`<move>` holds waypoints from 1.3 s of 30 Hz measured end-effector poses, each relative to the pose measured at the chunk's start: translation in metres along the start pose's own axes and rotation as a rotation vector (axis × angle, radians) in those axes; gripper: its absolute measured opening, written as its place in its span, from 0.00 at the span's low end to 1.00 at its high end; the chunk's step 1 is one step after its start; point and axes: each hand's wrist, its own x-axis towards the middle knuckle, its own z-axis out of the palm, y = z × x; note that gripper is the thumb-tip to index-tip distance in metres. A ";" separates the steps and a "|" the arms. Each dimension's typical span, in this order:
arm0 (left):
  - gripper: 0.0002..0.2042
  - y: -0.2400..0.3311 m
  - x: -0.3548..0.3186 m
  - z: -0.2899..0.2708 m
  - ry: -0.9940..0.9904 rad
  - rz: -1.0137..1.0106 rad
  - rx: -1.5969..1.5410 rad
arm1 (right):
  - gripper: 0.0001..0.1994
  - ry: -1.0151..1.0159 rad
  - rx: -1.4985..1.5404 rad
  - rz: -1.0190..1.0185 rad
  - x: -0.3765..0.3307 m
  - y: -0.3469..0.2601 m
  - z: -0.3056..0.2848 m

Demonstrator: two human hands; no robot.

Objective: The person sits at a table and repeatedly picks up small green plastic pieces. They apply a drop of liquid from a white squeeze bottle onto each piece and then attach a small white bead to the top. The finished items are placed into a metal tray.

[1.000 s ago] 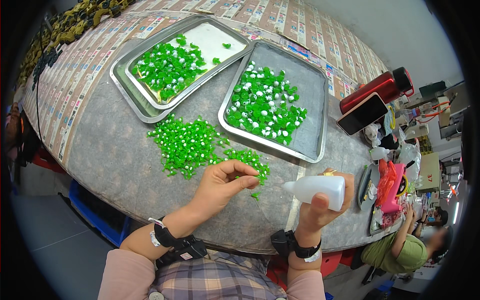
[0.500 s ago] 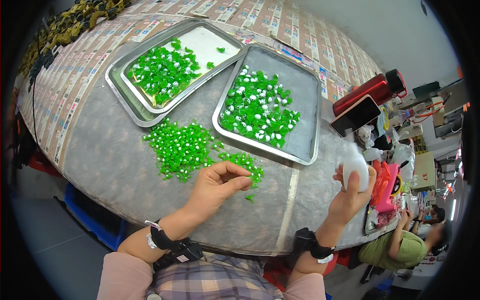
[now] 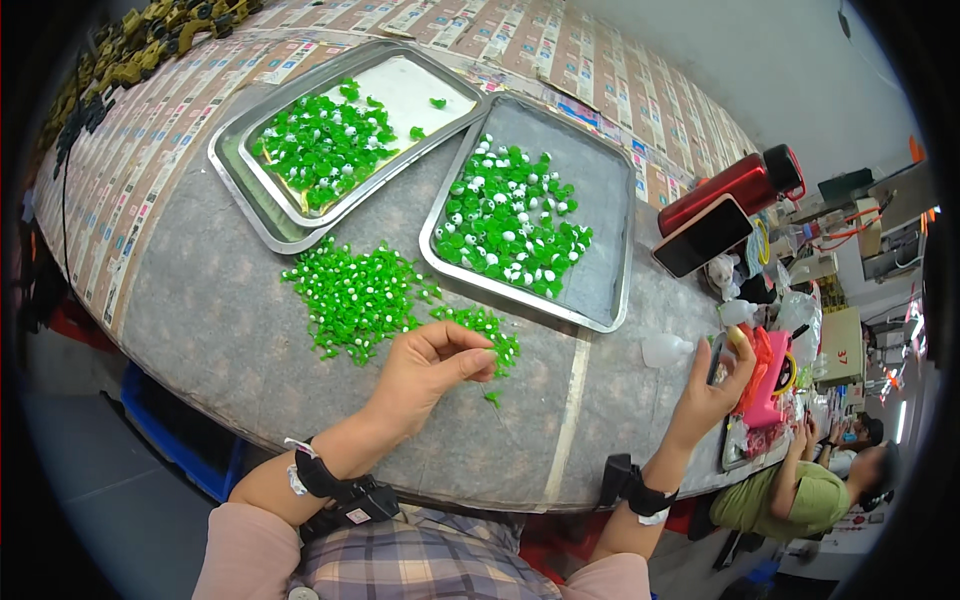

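The left hand (image 3: pixel 432 368) rests pinched at the near edge of the loose pile of green pieces (image 3: pixel 372 295) on the surface (image 3: pixel 200 320); whether it holds one cannot be told. The right hand (image 3: pixel 712 390) stands open, holding nothing, beside the white squeeze bottle (image 3: pixel 665 349), well apart from the pile.

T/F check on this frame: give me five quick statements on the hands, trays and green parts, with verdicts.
1. The left hand pinches at the loose green pieces on the table. True.
2. The right hand holds the white bottle. False: the bottle lies on the table, apart from the hand.
3. Two metal trays hold green pieces. True: left tray, right tray.
4. The red flask stands inside the right tray. False: it lies outside, beside the phone.
5. Both wrists are bare. False: both wear dark bands.
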 end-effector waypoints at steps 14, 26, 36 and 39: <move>0.03 0.004 0.001 0.001 -0.029 0.004 -0.013 | 0.07 -0.844 0.349 -0.024 -0.002 -0.059 0.091; 0.05 0.003 -0.002 0.002 -0.192 0.004 -0.012 | 0.08 -1.247 1.238 0.604 -0.040 -0.087 0.039; 0.05 0.002 -0.001 0.002 -0.156 -0.021 -0.070 | 0.08 -1.172 1.333 0.785 -0.055 -0.087 0.039; 0.05 0.001 -0.001 0.001 -0.154 -0.016 -0.066 | 0.08 -1.164 1.329 0.799 -0.054 -0.089 0.035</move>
